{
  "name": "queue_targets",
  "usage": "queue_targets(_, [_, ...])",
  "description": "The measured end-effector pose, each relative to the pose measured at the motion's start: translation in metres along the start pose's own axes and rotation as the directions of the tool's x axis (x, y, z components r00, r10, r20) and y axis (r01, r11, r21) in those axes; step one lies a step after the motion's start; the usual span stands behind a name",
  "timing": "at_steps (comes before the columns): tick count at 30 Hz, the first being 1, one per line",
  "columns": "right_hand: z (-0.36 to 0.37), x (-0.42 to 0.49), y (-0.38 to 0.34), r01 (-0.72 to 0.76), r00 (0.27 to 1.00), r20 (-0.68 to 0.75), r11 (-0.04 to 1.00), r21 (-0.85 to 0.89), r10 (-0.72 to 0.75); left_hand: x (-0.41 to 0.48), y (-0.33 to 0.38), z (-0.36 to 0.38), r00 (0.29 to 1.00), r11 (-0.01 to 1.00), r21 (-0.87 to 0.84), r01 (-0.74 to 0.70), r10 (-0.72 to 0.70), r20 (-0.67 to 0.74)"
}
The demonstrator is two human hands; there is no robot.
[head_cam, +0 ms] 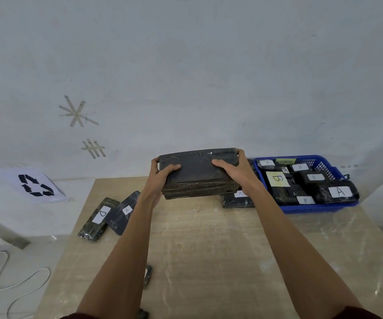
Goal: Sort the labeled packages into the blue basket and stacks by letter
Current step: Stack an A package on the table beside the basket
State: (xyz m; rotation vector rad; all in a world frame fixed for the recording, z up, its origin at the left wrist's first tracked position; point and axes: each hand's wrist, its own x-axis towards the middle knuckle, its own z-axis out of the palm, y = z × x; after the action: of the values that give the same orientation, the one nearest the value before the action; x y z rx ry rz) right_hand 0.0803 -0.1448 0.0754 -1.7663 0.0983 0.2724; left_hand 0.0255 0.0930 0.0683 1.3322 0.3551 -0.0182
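Both hands hold a wide black wrapped package (198, 172) above the far edge of the surface (208, 249), just left of the blue basket (323, 209). Left hand (162, 178) and right hand (234, 171) clamp its short ends, thumbs on top, fingers curled round the edges. It looks stiff, fairly heavy, with slick film; end grip suits it. No label visible on it.

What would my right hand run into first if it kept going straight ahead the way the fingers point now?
The right hand is clamped on the large black package, fingers aimed forward-left across its top. Beyond the package nothing shows but the wall, though depth is hard to judge.
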Motion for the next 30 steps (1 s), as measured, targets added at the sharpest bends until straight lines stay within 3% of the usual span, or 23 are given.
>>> queue_targets(4, [-0.005, -0.002, 0.004, 0.116, 0.993, 0.016, 0.988, -0.098, -0.115, -0.002, 0.006, 0.003, 0.997, 0.998, 0.057, 0.038, -0.034, -0.069])
queue_targets(6, [-0.006, -0.002, 0.004, 0.178, 0.984, 0.033, 0.956, -0.233, -0.175, -0.003, 0.012, 0.006, 0.996, 0.996, 0.071, 0.049, -0.043, -0.075])
queue_targets(10, [-0.005, -0.007, 0.010, 0.227, 0.974, 0.107, 0.812, -0.538, -0.201, 0.000, 0.022, 0.013, 0.997, 0.993, 0.110, 0.047, -0.040, -0.061])
queue_targets(14, [0.000, -0.010, 0.019, 0.279, 0.960, 0.198, 0.678, -0.680, -0.196, -0.002, 0.031, 0.024, 0.998, 0.986, 0.167, 0.017, -0.006, -0.065])
queue_targets(19, [-0.011, 0.000, 0.026, 0.399, 0.900, 0.246, 0.453, -0.797, -0.360, -0.004, 0.039, 0.030, 0.999, 0.972, 0.236, -0.006, 0.016, -0.040])
queue_targets(24, [-0.006, 0.006, 0.016, 0.429, 0.880, 0.251, 0.446, -0.786, -0.403, -0.003, 0.047, 0.045, 0.994, 0.924, 0.372, -0.092, 0.108, -0.022])
queue_targets(30, [-0.002, 0.011, 0.015, 0.432, 0.887, 0.232, 0.543, -0.720, -0.399, 0.005, 0.046, 0.050, 0.991, 0.856, 0.505, -0.115, 0.134, -0.002])
